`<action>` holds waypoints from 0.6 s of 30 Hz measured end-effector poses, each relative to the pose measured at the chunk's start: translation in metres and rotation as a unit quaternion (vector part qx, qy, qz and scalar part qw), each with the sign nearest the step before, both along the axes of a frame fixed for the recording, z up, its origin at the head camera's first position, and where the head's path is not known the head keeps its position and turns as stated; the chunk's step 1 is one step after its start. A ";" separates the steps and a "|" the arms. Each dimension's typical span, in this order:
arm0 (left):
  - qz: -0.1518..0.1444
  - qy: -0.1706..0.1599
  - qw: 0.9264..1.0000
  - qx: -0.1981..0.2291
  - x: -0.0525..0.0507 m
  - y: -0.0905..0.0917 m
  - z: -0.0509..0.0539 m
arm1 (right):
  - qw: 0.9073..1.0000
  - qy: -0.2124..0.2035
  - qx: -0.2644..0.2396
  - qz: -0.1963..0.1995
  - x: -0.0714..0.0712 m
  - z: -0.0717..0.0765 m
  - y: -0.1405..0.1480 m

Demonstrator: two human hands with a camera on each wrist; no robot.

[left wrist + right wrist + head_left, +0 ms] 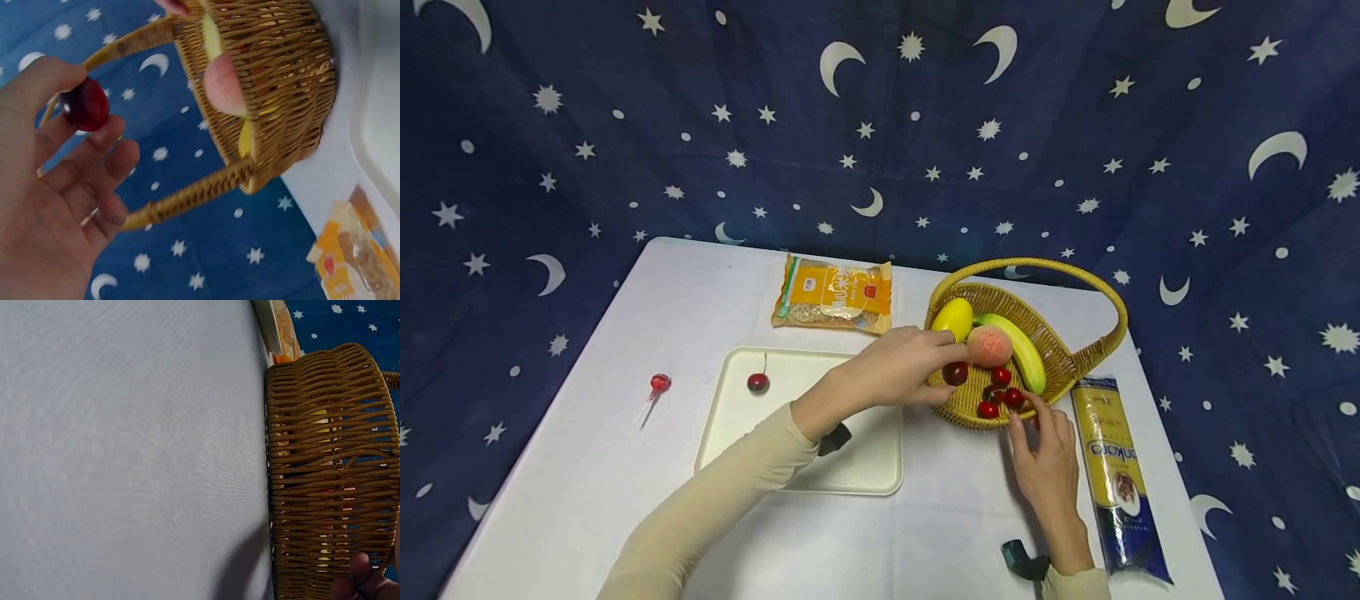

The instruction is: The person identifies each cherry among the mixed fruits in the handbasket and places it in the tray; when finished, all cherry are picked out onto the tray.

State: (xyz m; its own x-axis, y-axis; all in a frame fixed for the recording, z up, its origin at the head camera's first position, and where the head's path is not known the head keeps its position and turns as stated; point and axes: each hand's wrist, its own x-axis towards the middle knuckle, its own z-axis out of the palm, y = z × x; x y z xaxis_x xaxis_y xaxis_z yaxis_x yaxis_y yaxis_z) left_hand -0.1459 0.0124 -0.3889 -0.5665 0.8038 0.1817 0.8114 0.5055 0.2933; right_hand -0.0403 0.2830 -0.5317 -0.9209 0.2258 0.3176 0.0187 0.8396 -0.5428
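While left fingers pinch a glossy cherry, right fingers grip a wicker basket.

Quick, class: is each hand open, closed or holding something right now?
Left hand: holding a dark red fruit.
Right hand: at the rim of the basket; grip cannot be told.

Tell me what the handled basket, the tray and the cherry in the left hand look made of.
Basket: woven rattan or plastic imitation, slight sheen; interlaced strands show.
Tray: probably plastic, smooth; even cream surface, rounded corners.
Held cherry: possibly plastic, glossy; smooth skin, though real fruit could look similar.
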 end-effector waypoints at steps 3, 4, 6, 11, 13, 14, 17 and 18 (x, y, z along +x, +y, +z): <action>0.020 0.018 0.999 0.046 0.013 -0.019 0.002 | 1.000 -0.001 -0.001 0.000 0.000 0.000 0.000; 0.028 0.026 0.998 0.059 0.017 -0.026 0.002 | 1.000 -0.001 -0.001 0.000 0.000 0.000 0.000; 0.045 0.039 0.995 0.082 0.023 -0.039 0.002 | 1.000 -0.001 -0.003 0.000 0.000 0.000 0.000; 0.087 0.060 0.988 0.113 0.035 -0.068 0.002 | 1.000 -0.003 -0.003 -0.003 0.001 0.000 0.000; 0.106 0.064 0.986 0.116 0.040 -0.079 0.001 | 1.000 -0.003 -0.002 -0.004 0.001 0.000 0.000; 0.116 0.064 0.984 0.117 0.042 -0.085 0.000 | 1.000 -0.002 -0.001 -0.005 0.001 0.000 0.000; 0.147 0.069 0.980 0.118 0.051 -0.101 -0.004 | 1.000 0.001 0.002 -0.004 0.000 -0.001 0.000; 0.157 0.070 0.978 0.119 0.054 -0.107 -0.006 | 1.000 0.002 0.003 -0.003 0.000 0.000 0.000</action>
State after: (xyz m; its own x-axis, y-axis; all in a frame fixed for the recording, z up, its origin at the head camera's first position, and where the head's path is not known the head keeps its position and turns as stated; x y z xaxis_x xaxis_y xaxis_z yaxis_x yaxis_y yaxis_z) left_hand -0.0915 -0.0943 -0.3948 -0.7350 0.5192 0.4362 0.6674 0.6675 0.3302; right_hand -0.0406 0.2834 -0.5322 -0.9181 0.2300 0.3228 0.0220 0.8428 -0.5378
